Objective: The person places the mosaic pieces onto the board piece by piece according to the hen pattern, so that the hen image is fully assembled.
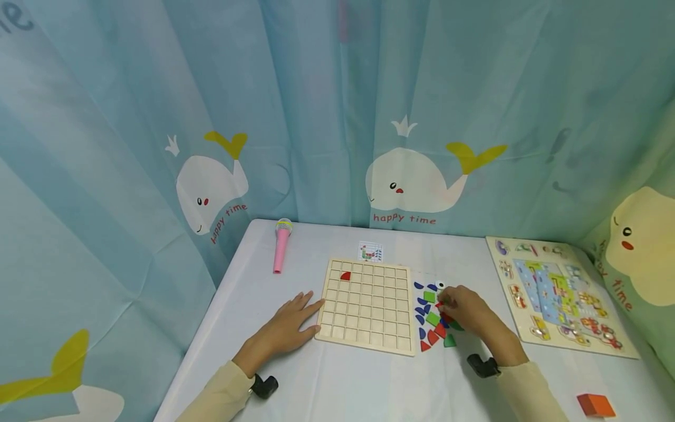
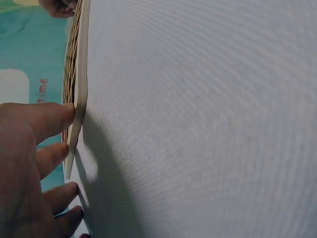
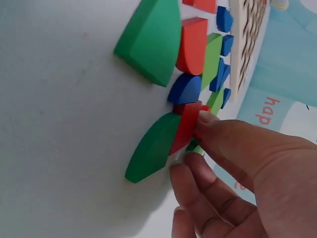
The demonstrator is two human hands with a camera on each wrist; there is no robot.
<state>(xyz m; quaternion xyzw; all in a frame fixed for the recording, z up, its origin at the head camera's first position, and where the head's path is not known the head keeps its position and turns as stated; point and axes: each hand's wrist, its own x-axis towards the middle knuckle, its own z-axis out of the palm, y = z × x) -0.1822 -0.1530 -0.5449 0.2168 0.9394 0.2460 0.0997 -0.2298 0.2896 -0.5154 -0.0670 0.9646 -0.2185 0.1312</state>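
White tabletop point(image 1: 348, 387) underlies the relaxed left grip point(image 1: 289, 325), right grip point(image 1: 466, 308) pinching a smooth red piece point(image 3: 188, 126).

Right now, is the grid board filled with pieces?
No, the head view shows just one red piece on the grid board.

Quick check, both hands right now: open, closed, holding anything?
Left hand: open, touching the edge of the board.
Right hand: at a red piece; whether it holds one cannot be told.

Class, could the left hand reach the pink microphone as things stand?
Probably yes: the left hand lies at the grid board's edge, with only tabletop showing between it and the pink microphone.
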